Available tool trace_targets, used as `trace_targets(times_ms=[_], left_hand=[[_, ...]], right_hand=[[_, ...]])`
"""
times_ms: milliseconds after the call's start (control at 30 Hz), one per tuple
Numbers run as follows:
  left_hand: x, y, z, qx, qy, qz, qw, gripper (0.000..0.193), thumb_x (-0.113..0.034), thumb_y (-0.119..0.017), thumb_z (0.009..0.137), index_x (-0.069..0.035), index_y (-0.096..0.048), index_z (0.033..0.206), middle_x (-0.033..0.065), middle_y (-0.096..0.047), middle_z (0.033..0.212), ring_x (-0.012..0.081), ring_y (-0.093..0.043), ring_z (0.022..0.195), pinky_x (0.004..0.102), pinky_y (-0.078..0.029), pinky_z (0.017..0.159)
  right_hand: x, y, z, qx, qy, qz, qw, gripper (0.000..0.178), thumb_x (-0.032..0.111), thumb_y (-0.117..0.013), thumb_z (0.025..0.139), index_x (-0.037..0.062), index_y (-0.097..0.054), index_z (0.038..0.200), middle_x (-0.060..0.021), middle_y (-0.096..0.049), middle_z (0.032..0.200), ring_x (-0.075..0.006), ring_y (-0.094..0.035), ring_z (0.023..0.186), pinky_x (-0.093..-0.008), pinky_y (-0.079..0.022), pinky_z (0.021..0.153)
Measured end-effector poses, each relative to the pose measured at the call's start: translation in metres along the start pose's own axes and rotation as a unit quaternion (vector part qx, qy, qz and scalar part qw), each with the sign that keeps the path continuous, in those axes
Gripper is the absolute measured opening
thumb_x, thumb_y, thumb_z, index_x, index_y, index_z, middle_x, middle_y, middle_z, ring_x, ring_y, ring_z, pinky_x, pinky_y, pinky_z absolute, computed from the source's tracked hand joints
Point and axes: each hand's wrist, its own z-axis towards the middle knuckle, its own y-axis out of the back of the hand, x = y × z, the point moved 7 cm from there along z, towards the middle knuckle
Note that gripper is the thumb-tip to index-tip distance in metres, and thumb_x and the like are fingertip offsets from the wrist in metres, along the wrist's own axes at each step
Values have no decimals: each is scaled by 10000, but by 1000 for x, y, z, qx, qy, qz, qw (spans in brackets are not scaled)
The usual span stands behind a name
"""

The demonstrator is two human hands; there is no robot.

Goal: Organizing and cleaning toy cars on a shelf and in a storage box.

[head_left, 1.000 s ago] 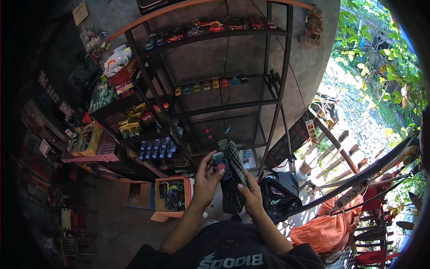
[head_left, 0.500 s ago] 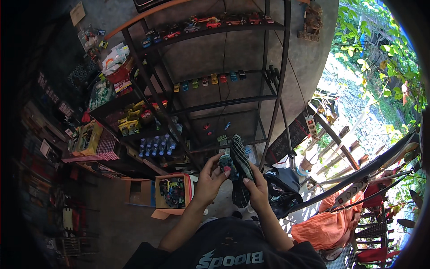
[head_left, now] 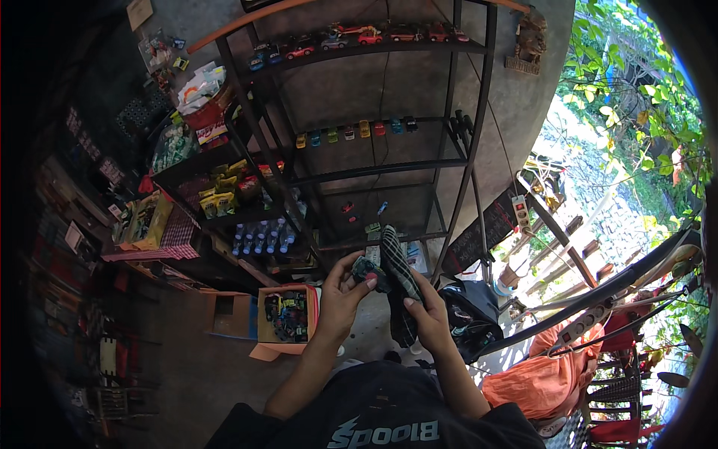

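Observation:
My left hand (head_left: 340,297) is closed round a small dark teal toy car (head_left: 366,268) with a reddish spot by my thumb. Beside it, my right hand (head_left: 430,314) grips a dark checked cloth (head_left: 400,262), folded over so one end stands up and another hangs below. The cloth's edge lies against the car or just next to it; I cannot tell whether they touch. Ahead, a black metal rack (head_left: 389,170) carries a row of small toy cars (head_left: 364,129) on its middle shelf and larger toy cars (head_left: 369,36) on the upper one.
An open cardboard box (head_left: 262,350) full of toy vehicles sits on the floor to the left. Water bottles (head_left: 262,239) and snack packets (head_left: 218,203) fill a side shelf. A black bag (head_left: 479,299) and an orange cloth (head_left: 542,378) are on the right.
My left hand has drawn the toy car slightly left and tilted it. The checked cloth remains in my right hand. The view has shifted slightly.

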Motion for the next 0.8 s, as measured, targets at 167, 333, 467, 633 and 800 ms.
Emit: trace_targets(times_ms=[167,333,467,633,800], left_hand=[[19,-5,-9,15,47,-18,999,498,42,-628,855,-33,-452,1315,83,-541,1174,134,-564,1047,282,-502,900],[16,-7,-8,16,46,-87,995,512,31,-615,869,-49,-425,1338,69,-541,1142,131,-563,1036,284,-508,891],[13,-5,-9,28,39,-87,995,476,41,-581,887,-23,-419,1330,109,-506,1218,153,-546,1098,288,-510,919],[22,-16,-15,50,44,-79,995,480,44,-579,879,-11,-413,1326,104,-515,1214,165,-537,1118,303,-479,954],[27,-24,-24,51,9,-61,997,542,39,-613,839,-20,-390,1330,103,-514,1232,199,-516,1161,337,-452,971]], right_hand=[[-1,2,4,-36,-47,72,996,527,31,-522,879,-42,-397,1385,-159,-500,1352,-211,-454,1266,-318,-305,1075],[4,4,-1,-24,-16,1,1000,546,28,-532,857,-38,-403,1384,-163,-508,1342,-214,-466,1256,-315,-312,1069],[2,12,-12,-7,-38,3,999,573,24,-538,825,-41,-408,1380,-174,-520,1328,-224,-482,1246,-325,-323,1064],[20,8,-10,-1,-8,-49,999,549,23,-533,818,-30,-437,1355,-176,-540,1312,-254,-503,1237,-344,-341,1056],[40,1,-2,21,73,-134,988,535,16,-539,794,-1,-475,1324,-180,-554,1294,-300,-516,1234,-361,-359,1047]])
